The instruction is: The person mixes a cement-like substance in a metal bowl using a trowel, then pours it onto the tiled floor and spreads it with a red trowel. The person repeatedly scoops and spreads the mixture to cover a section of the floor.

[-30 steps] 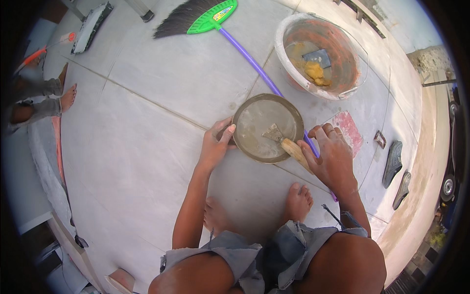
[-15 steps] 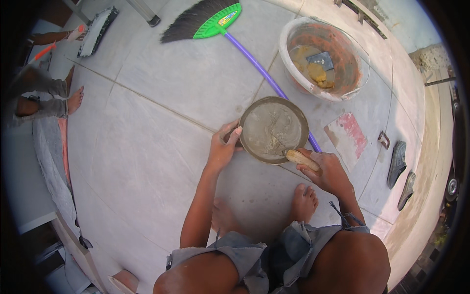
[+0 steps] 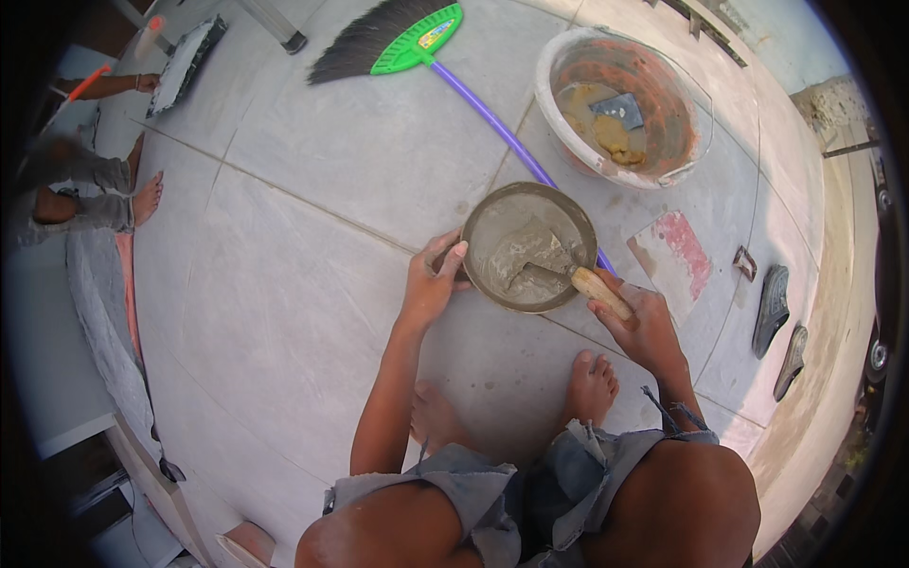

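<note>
A round shallow pan [image 3: 471, 268] holds wet grey cement paste [image 3: 516, 222]. My left hand [image 3: 435, 277] grips its left rim, thumb on top and fingers around the side. The wooden handle of a trowel [image 3: 600, 293] is closed in my right hand [image 3: 640, 322], at the pan's lower right. Its blade lies in the paste, partly coated, with a ridge of paste piled beside it. The purple stick of a broom [image 3: 492, 120] runs behind the pan; its green head with dark bristles lies farther off.
A bucket [image 3: 546, 85] with murky water, a yellow sponge and a dark block stands at the far right. Nearer lie a red-and-white board [image 3: 674, 254] and a pair of dark shoes [image 3: 772, 310]. At left, another person's foot [image 3: 148, 198] and hand are near a tray [image 3: 187, 68].
The trowel has turned and shifted right in the pan, pushing the paste into a ridge. The other person's hand has moved at the tray's edge.
</note>
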A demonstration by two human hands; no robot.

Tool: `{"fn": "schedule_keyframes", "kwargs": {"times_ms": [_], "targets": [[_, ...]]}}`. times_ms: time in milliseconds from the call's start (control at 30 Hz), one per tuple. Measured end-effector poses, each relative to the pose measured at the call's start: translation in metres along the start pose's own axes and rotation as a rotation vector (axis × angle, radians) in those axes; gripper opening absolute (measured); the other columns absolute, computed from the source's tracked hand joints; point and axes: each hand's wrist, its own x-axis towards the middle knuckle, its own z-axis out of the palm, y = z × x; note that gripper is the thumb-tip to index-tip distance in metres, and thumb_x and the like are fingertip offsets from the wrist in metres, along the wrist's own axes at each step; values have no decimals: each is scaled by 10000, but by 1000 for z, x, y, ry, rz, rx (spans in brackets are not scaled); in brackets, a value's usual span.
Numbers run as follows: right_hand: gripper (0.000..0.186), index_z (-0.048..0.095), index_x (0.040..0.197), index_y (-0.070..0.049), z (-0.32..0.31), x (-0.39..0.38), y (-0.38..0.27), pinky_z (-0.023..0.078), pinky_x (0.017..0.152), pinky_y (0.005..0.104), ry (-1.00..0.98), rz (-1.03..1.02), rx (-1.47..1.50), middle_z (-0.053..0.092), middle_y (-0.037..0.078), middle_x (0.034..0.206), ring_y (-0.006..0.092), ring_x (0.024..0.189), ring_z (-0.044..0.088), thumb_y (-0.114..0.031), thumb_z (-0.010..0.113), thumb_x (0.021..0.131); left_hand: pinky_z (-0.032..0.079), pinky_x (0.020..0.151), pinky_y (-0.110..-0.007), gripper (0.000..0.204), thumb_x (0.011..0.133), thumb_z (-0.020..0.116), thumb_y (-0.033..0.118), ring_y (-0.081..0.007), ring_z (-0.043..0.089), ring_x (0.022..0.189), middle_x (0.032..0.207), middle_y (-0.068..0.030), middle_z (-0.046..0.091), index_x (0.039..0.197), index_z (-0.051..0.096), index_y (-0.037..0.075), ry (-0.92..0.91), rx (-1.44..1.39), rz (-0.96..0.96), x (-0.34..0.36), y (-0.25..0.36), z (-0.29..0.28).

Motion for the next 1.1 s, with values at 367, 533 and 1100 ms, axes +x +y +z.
{"fn": "schedule_keyframes", "kwargs": {"times_ms": [367, 533, 1100], "targets": [[513, 703, 1335, 11, 3, 11, -14, 527, 697, 435, -68, 32, 37, 693, 269, 861, 425, 723, 658, -307, 796, 943, 663, 854, -353, 521, 1080, 637, 379, -218, 675, 1182, 1358, -100, 650, 1491, 591, 62, -12, -39, -59, 1, -2, 1], [511, 694, 1358, 0, 11, 14, -10, 524, 703, 433, -28, -16, 31, 695, 273, 875, 412, 725, 661, -273, 803, 940, 661, 863, -367, 520, 1081, 634, 386, -236, 659, 1225, 1415, -107, 605, 1477, 602, 52, -4, -43, -51, 0, -1, 0], [465, 690, 1342, 49, 18, 16, -9, 569, 852, 374, -36, 31, 111, 763, 289, 1067, 364, 954, 773, -154, 791, 936, 640, 844, -356, 525, 1071, 647, 403, -212, 683, 1109, 1322, -84, 634, 1484, 610, 81, -30, -100, -22, 3, -16, 0]]}}
